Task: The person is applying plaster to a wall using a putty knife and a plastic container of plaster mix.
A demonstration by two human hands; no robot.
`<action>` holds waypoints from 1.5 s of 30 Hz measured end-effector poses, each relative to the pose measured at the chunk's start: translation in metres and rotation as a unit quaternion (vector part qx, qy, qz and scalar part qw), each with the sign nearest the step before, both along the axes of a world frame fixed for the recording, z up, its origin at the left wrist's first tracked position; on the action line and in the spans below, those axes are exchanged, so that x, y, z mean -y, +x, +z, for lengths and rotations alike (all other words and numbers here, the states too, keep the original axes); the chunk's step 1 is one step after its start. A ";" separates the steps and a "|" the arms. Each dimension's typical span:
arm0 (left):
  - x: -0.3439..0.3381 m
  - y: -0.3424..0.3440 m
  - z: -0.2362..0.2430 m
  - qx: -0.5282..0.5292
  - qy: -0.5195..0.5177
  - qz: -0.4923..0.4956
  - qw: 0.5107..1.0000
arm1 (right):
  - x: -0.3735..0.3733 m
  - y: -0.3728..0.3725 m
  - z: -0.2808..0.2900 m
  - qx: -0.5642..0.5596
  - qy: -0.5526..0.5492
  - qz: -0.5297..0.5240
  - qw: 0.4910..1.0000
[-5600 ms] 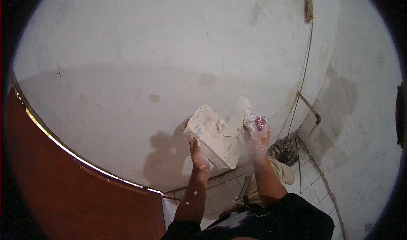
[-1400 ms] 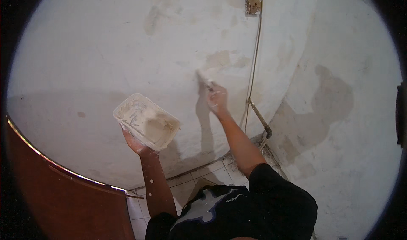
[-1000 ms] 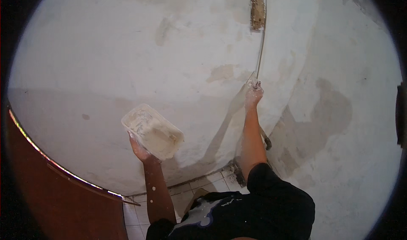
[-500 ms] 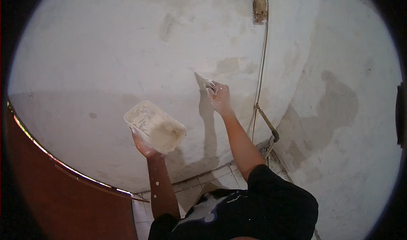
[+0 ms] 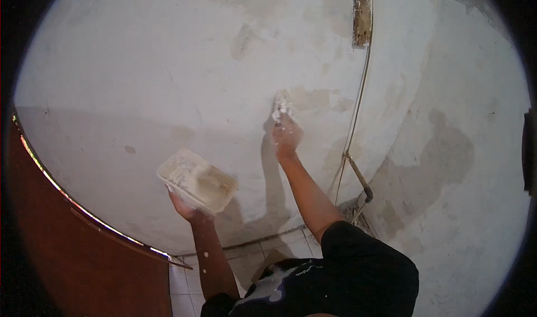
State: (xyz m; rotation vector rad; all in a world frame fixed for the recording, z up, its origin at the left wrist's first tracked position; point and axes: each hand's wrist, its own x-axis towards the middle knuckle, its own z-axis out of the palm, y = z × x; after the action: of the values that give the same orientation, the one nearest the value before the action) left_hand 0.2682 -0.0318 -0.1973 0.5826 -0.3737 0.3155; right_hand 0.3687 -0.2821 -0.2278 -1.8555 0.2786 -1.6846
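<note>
My left hand [image 5: 183, 204] holds a white rectangular plastic tub [image 5: 197, 180] from below, with pale putty smeared inside. My right hand [image 5: 286, 135], its fingers closed and dusted white, grips a putty knife [image 5: 281, 103] whose blade is at the wall [image 5: 168, 65], just left of a beige damp-looking patch. The blade is smeared white and blurred. My right arm casts a shadow on the wall below the knife.
A rough brown recessed strip [image 5: 362, 12] with a cable runs down the wall to a bent pipe [image 5: 358, 174] in the corner. A plain side wall [image 5: 458, 216] is at right, a red-brown door [image 5: 84, 261] at lower left, a tiled floor [image 5: 254, 250] below.
Earlier the tub was centred and heaped with putty. A second ago my right hand was near the cable; it moved left, and since then the blade has turned more upright. The view has shifted slightly.
</note>
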 end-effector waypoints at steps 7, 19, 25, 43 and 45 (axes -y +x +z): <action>0.003 -0.002 -0.008 0.058 -0.050 -0.095 0.993 | -0.013 -0.045 -0.033 -0.126 -0.148 0.151 0.969; 0.009 -0.019 0.009 0.047 0.072 -0.001 0.996 | 0.144 -0.029 -0.049 0.132 0.198 -0.057 0.970; 0.015 -0.017 0.006 0.039 0.023 0.032 0.998 | 0.130 -0.020 -0.013 -0.066 0.208 -0.126 0.968; 0.030 -0.010 0.009 0.008 0.019 -0.065 0.998 | -0.005 -0.052 0.016 -0.088 -0.118 0.093 0.985; 0.033 -0.008 0.009 -0.002 0.024 -0.063 0.998 | 0.013 -0.057 0.021 -0.063 -0.077 0.068 0.993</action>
State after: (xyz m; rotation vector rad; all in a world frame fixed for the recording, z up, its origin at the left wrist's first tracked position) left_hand 0.2599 -0.0652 -0.1880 0.6044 -0.4126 0.1851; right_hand 0.3119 -0.2952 -0.2073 -2.0497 0.0710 -1.5367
